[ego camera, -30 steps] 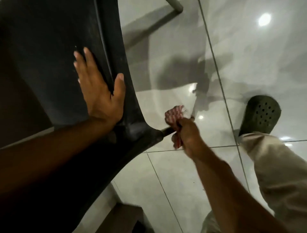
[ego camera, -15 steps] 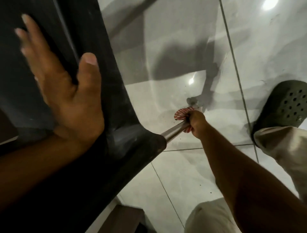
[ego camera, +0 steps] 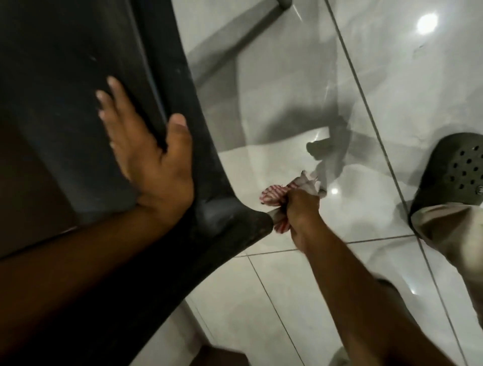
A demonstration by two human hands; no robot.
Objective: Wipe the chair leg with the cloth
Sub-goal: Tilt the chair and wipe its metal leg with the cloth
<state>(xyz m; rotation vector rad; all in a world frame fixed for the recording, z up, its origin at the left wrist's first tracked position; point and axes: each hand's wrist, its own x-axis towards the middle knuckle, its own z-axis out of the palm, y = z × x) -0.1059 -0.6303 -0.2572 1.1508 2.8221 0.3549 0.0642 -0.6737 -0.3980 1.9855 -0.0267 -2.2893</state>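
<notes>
A black plastic chair fills the left of the head view, seen from above. My left hand lies flat on its seat, fingers spread, thumb hooked over the seat's edge. A grey metal chair leg comes out of the seat's front corner and slants down to the right. My right hand is closed around a red-and-white striped cloth, which is wrapped round the leg close to the seat corner. Most of the leg is hidden under the cloth and hand.
Glossy white floor tiles with dark grout lines lie below. My dark green perforated clog and beige trouser leg stand at the right. Another chair leg shows at the top edge. A brown object sits at the bottom.
My right hand with the cloth has slid back up the leg toward the seat corner, after being lower on it half a second ago. My left hand stays pressed on the seat.
</notes>
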